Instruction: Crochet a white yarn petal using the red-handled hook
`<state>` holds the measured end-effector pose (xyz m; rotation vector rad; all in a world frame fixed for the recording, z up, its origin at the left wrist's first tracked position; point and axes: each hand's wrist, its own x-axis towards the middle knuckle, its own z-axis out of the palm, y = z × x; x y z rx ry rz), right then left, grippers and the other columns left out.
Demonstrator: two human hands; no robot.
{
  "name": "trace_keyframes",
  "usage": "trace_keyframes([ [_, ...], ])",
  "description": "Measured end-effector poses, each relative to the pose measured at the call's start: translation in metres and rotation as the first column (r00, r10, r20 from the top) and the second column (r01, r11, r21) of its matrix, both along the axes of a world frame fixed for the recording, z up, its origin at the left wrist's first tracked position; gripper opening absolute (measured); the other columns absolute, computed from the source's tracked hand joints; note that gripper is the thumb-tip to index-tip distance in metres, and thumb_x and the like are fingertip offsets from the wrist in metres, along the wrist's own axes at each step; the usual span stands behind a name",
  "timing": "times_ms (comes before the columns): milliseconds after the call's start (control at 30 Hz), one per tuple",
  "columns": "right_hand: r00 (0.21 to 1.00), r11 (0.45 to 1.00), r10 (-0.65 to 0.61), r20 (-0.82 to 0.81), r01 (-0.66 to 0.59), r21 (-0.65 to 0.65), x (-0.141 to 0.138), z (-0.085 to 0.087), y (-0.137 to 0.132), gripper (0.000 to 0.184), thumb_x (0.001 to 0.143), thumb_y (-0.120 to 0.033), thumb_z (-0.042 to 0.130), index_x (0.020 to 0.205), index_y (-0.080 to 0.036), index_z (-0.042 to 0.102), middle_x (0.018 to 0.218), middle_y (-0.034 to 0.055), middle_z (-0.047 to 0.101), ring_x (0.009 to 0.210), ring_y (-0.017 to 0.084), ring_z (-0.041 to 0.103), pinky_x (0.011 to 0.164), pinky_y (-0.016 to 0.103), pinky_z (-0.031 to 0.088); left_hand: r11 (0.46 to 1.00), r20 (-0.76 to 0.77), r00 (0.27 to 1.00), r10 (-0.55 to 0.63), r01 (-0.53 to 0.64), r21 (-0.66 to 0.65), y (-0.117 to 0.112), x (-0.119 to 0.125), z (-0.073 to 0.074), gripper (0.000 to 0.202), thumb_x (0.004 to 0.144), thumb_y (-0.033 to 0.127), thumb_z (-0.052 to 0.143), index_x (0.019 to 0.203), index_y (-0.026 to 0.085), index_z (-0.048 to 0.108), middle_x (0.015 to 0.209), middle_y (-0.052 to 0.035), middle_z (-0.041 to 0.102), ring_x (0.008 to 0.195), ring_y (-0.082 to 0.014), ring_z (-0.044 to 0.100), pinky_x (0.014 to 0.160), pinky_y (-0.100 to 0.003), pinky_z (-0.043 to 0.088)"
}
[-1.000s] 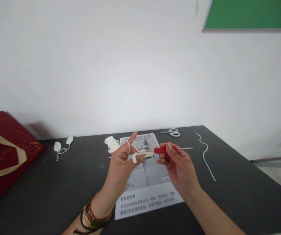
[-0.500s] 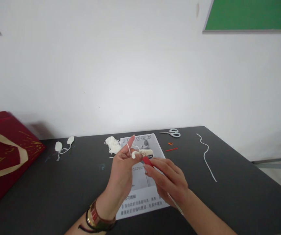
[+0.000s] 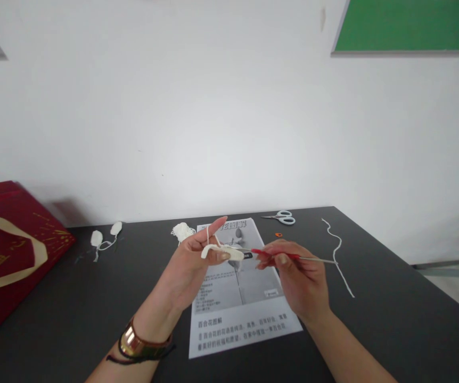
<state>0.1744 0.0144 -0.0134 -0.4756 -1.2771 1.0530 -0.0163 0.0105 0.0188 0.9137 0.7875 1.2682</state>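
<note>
Between thumb and fingers, my left hand (image 3: 191, 266) pinches a small white crochet piece (image 3: 235, 255). White yarn loops over its raised index finger. My right hand (image 3: 299, 279) grips a crochet hook (image 3: 317, 259) by its red handle, the metal shaft sticking out on both sides. The hook's tip reaches the upper edge of the crochet piece, though the stitch there is too small to make out. Both hands hover over a printed sheet (image 3: 245, 319) with a flower picture and text. Behind the left hand lies a white yarn bundle (image 3: 182, 232).
Scissors (image 3: 283, 217) and an orange stitch marker (image 3: 278, 234) lie toward the table's back edge. To the right is a loose white strand (image 3: 336, 244). Two white crocheted petals (image 3: 96, 238) joined by yarn lie at left, near a red gift bag (image 3: 14, 255).
My right hand has moved right and turned, swinging the hook from a downward slant to nearly level. The left hand has tilted, and the crochet piece shows more clearly.
</note>
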Motion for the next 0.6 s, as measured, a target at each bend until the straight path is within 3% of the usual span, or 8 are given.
trace_keyframes([
  [300, 0.999, 0.999, 0.011, -0.042, -0.013, -0.048, 0.006, 0.005, 0.000, 0.010, 0.082, -0.028, 0.063, 0.084, -0.023, 0.072, 0.075, 0.0031, 0.069, 0.061, 0.018, 0.064, 0.059, 0.033, 0.050, 0.997, -0.004, 0.998, -0.068, 0.068, -0.026, -0.003, -0.004, 0.004, 0.056, 0.059, 0.006, 0.076, 0.113, 0.020, 0.066, 0.061, 0.0044, 0.056, 0.059, -0.0097, 0.050, 0.067, -0.026, 0.039],
  [600, 0.999, 0.998, 0.025, 0.045, -0.027, 0.053, 0.013, 0.012, 0.003, 0.014, 0.083, -0.030, 0.062, 0.082, -0.021, 0.072, 0.065, 0.0039, 0.068, 0.065, 0.018, 0.062, 0.063, 0.032, 0.049, 0.975, -0.020, 0.980, -0.200, 0.197, -0.106, 0.000, -0.012, 0.005, 0.057, 0.053, 0.004, 0.074, 0.108, 0.017, 0.070, 0.064, 0.0022, 0.058, 0.056, -0.0083, 0.047, 0.061, -0.024, 0.037],
])
